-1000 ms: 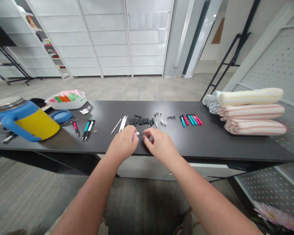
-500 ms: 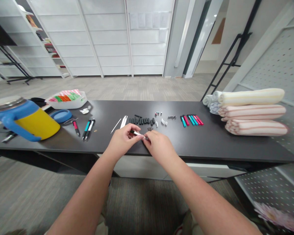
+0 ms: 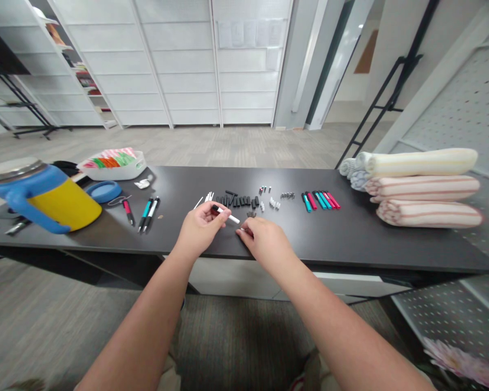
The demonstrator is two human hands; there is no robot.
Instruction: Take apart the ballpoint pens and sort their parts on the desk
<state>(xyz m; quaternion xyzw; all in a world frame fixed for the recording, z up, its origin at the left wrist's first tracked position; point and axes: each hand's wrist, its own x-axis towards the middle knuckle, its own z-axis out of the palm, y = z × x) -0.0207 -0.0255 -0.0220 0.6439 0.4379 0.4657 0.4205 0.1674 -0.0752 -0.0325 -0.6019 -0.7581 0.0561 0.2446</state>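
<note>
My left hand (image 3: 198,227) is closed around a partly assembled pen with a black grip and a white barrel (image 3: 232,219), its white end pointing right. A short gap to the right, my right hand (image 3: 268,237) is bent low over the table with thumb and fingers pinched together; a tiny pale bit shows at the fingertips, too small to name. Just beyond the hands lie black pen grips (image 3: 241,201) in a row, white refill tubes (image 3: 209,196), small white parts (image 3: 274,203), dark springs (image 3: 251,214) and small metal parts (image 3: 287,195).
Teal and pink pen barrels (image 3: 321,200) lie at the right of the dark table (image 3: 350,239); rolled towels (image 3: 427,187) are stacked farther right. To the left are finished-looking pens (image 3: 149,214), a blue-and-yellow mug (image 3: 65,201), a blue lid (image 3: 104,191) and a white basket (image 3: 122,172).
My hands have come apart: the right fingers have left the end of the white barrel and moved slightly lower. The pen's white end is now exposed in my left hand.
</note>
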